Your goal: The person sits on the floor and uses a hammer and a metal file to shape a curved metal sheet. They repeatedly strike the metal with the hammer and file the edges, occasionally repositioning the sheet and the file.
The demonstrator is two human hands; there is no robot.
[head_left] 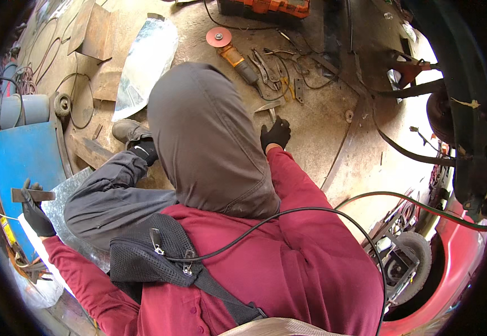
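Note:
My right hand [276, 135], in a black glove, is closed round the handle of a small chipping hammer [268, 106]. The hammer's narrow head points away over the concrete floor. At the far left, my left hand [38, 215], also gloved in black, has its fingers wrapped about a short flat metal bar [33, 195]. Beneath that side, a galvanized metal sheet [74, 190] lies partly under my bent leg, near a blue panel [28, 157]. Just beyond the hammer rest an angle grinder [236, 60] with a reddish disc and several pliers [266, 70].
A shiny cut metal sheet [147, 59] and a bent rusty plate [93, 31] lie ahead on the left. An orange toolbox [277, 5] stands at the top. Cables and a hose [406, 197] cross the right, near a wheel [414, 263] and red bodywork [459, 246].

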